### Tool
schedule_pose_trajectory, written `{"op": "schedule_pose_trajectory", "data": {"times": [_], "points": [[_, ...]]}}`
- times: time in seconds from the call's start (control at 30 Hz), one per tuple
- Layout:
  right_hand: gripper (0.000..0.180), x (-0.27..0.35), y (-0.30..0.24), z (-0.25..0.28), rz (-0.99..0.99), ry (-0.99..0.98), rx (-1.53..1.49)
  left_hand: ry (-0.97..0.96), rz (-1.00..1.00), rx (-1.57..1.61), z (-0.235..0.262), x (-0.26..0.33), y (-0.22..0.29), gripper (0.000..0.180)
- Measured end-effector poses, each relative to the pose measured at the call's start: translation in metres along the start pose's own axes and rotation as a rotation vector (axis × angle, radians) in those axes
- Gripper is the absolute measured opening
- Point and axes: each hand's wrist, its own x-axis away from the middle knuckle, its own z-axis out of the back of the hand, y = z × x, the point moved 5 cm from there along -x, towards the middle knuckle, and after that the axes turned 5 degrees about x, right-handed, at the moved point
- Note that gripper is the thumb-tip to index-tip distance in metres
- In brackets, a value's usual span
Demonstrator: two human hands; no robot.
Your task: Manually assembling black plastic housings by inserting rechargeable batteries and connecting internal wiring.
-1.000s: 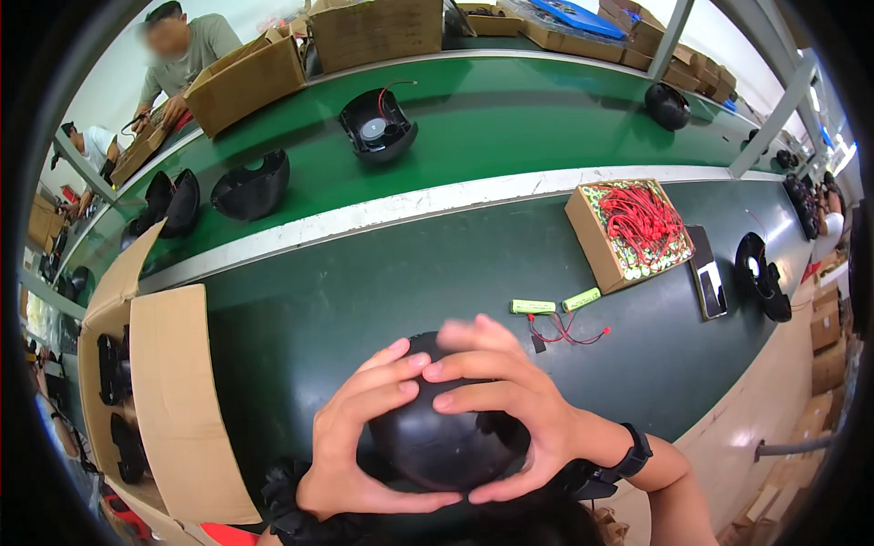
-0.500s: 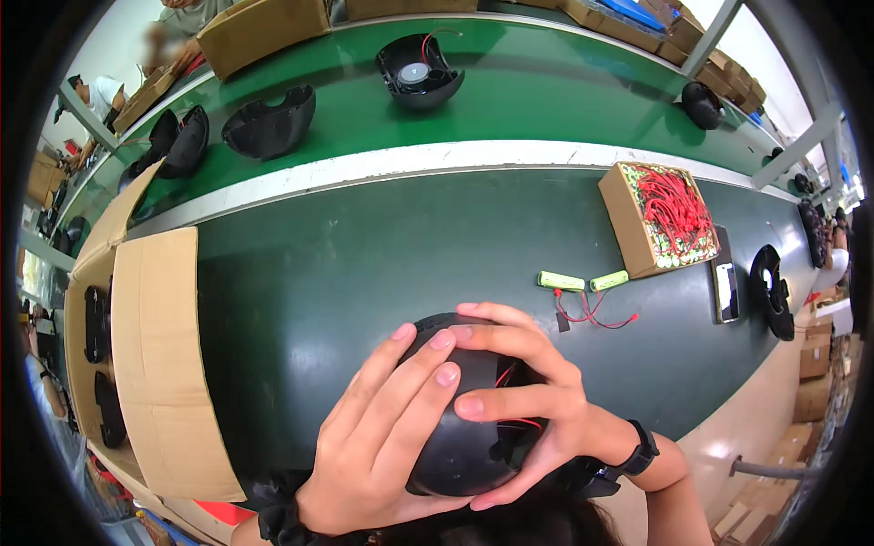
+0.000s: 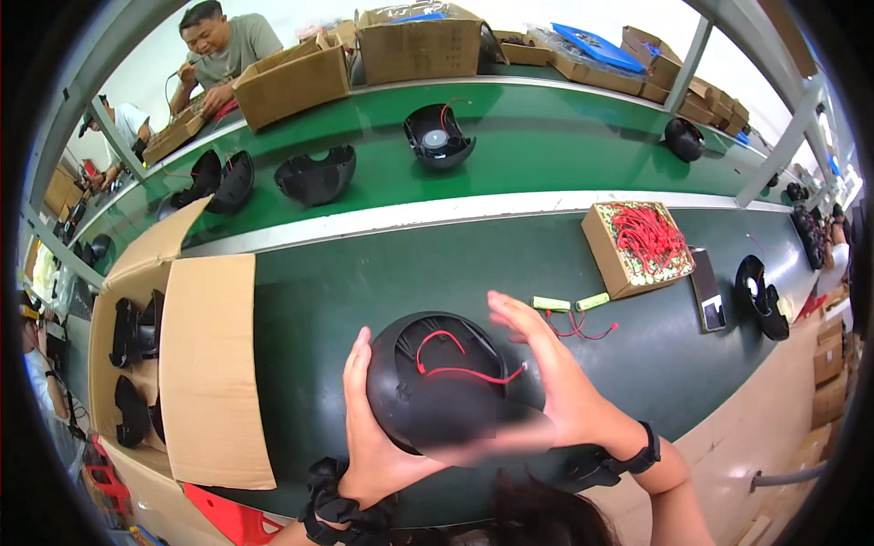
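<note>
A round black plastic shell (image 3: 387,387) stands low in the middle of the bench, with its hollow, ribbed inside showing. Two red wires (image 3: 469,373) come out of it, one ending by my right hand. My left hand (image 3: 378,446) cups the shell's left side, fingers long against its wall. My right hand (image 3: 560,382) is at the other side, its fingers stretched up and apart from the shell's rim; a smeared patch hides its thumb and the shell's lower right. Beyond it lie two green battery cells (image 3: 551,304) with red leads.
A carton of red-wired batteries (image 3: 603,255), a phone (image 3: 709,296) and a black shell part (image 3: 761,296) are at the right. At the left stands an open carton (image 3: 214,364) of black parts. Across the ledge, half shells (image 3: 316,177) rest on a green belt (image 3: 546,136); a person (image 3: 246,41) works beyond.
Both hands were wrapped over the shell; now its inside faces up, and my right hand's fingers have come off it. The view has tilted up, showing more of the far side.
</note>
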Motion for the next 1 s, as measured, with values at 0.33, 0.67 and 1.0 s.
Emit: {"op": "schedule_pose_trajectory", "data": {"times": [0.33, 0.67, 1.0], "points": [[0.126, -0.014, 0.018, -0.018, 0.176, -0.215, -0.014, -0.215, 0.097, -0.071, 0.015, -0.002, -0.01, 0.123], [0.125, -0.096, 0.073, 0.079, -0.164, 0.611, -0.176, 0.061, 0.19, 0.407, -0.017, -0.011, -0.041, 0.058], [0.127, -0.169, 0.221, 0.155, -0.692, 1.118, 0.242, -0.045, 0.106, 0.171, -0.026, -0.01, -0.022, 0.036]]}}
